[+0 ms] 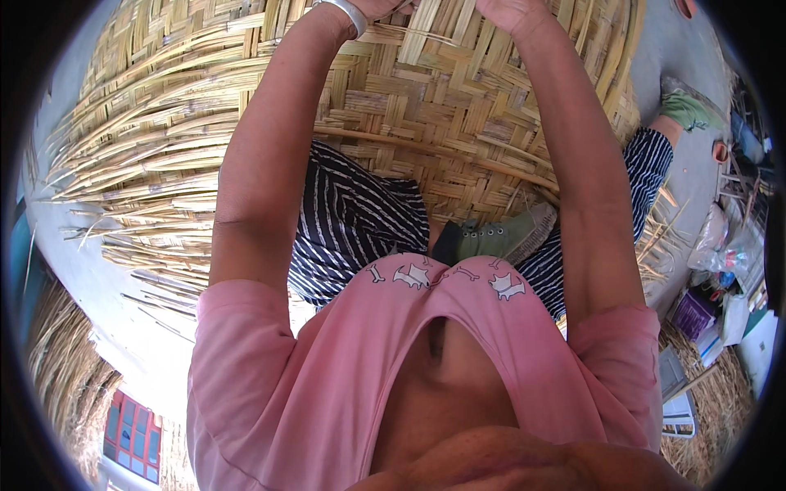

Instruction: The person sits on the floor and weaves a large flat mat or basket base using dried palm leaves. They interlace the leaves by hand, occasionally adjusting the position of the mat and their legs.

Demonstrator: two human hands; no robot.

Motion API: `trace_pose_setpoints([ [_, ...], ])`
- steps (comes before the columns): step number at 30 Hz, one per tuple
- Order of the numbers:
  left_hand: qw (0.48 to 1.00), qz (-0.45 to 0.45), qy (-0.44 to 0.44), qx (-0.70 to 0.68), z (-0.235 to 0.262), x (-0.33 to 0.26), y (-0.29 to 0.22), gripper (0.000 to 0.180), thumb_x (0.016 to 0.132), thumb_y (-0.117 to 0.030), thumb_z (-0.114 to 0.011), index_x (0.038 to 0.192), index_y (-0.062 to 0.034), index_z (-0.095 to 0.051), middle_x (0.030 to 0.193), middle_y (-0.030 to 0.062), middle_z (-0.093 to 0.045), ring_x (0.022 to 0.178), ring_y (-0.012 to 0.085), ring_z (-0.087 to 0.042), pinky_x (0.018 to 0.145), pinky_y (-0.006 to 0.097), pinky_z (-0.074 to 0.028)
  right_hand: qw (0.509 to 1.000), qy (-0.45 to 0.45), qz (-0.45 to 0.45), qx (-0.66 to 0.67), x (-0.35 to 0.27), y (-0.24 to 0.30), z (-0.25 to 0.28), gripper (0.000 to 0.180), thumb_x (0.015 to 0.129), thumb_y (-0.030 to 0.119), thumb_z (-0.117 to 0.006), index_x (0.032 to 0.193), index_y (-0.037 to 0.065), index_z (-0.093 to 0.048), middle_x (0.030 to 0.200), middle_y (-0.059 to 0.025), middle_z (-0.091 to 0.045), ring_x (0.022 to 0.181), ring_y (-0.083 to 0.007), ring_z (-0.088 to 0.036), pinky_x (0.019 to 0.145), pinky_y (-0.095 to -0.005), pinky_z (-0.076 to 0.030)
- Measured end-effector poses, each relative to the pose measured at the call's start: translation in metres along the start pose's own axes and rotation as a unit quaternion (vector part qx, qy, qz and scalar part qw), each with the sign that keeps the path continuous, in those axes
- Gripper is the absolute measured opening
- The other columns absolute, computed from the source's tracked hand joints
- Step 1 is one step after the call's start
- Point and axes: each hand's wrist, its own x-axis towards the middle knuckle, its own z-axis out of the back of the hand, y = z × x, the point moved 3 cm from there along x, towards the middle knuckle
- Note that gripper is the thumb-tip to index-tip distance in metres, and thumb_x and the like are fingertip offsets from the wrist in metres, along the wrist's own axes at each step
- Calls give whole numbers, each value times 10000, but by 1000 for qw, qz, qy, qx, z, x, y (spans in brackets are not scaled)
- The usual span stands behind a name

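A large woven mat of split bamboo strips (pixel 393 90) spreads before me and over part of my legs, its loose strip ends fanning out at the left. My left hand (pixel 378 8), with a pale bangle (pixel 350 16) at the wrist, is at the mat's far part, cut off by the top edge. Just right of it, my right hand (pixel 512 11) also reaches the weave and is mostly cut off. Between the hands runs a pale, wider strip (pixel 422 29). The fingers of both hands lie largely outside the picture, so their grip does not show.
A green canvas shoe (pixel 503 237) rests against the mat's near edge; another green shoe (pixel 688 110) is at the right. Plastic bags (pixel 725 245), a purple box (pixel 694 315) and small clay-coloured pots (pixel 720 151) stand far right. Dry straw (pixel 70 352) is at the lower left.
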Motion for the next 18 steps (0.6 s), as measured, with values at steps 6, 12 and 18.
trace_pose_setpoints([
  [6,999,-6,-16,47,-3,-3,-8,573,866,-537,-736,909,30,-661,708,38,-603,633,134,-548,564,291,-455,999,-32,35,-17,4,-2,1,271,903,73,-699,1159,9,-633,1042,-113,-699,936,-251,-690,824,-394,-570],
  [12,985,-97,-57,133,-3,17,21,263,798,-196,-826,900,5,-690,796,127,-704,697,185,-629,648,359,-512,995,-78,53,-32,-2,0,-10,339,897,87,-711,1213,14,-611,1068,-101,-687,967,-225,-667,852,-363,-547],
  [18,896,-109,-197,383,-15,-3,-4,295,721,-189,-844,866,-5,-665,820,215,-689,741,342,-680,657,416,-524,997,-52,58,-27,-4,-4,0,308,898,109,-715,1169,7,-611,1013,-90,-687,929,-223,-667,830,-361,-551],
])
